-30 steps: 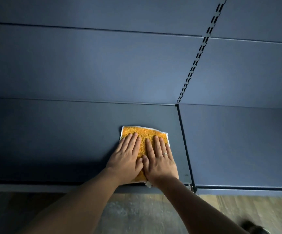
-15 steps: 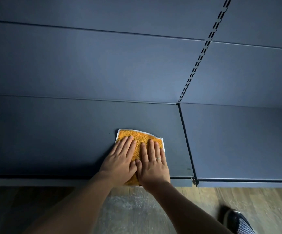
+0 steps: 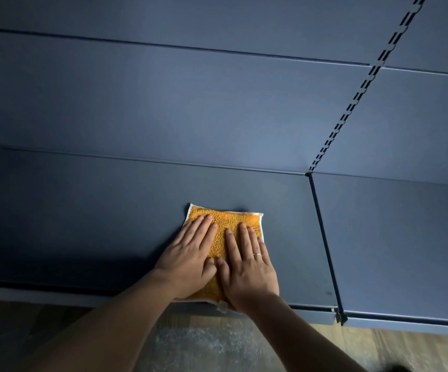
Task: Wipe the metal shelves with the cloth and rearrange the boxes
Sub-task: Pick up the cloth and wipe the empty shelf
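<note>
Presses an orange cloth flat onto the blue metal shelf near its front edge, with left hand and right hand side by side (a ring on the right), fingers straight, thumbs touching, nothing gripped.

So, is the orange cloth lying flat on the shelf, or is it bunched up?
Flat. The cloth lies spread on the shelf, both far corners showing, under the left hand and right hand, fingers straight.

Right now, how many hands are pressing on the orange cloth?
2. The left hand lies flat on the left part of the cloth. The right hand, wearing a ring, lies flat on the right part, close beside it.
</note>
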{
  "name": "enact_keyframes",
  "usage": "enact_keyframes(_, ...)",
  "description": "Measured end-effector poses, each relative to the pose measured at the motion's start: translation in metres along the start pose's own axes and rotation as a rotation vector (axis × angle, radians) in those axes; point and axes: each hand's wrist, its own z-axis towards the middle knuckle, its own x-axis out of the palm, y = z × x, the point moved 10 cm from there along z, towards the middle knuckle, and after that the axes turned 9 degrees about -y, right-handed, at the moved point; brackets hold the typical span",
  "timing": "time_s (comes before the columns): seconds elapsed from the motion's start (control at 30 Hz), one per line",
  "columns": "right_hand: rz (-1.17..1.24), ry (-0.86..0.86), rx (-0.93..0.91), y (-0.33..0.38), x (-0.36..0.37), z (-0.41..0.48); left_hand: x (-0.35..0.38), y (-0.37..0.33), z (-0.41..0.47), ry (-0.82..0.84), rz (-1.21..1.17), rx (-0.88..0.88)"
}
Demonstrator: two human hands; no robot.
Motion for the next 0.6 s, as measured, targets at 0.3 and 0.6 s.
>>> enact_keyframes(0.3,-0.058,0.001,0.023,-0.018,0.000,0.083,0.002,0.022,0.073,-0.024,0.021,-0.020)
enact_keyframes(0.6,-0.095,0.009,0.020,-0.032,-0.006,0.137,0.002,0.043,0.125,-0.001,0.029,-0.030)
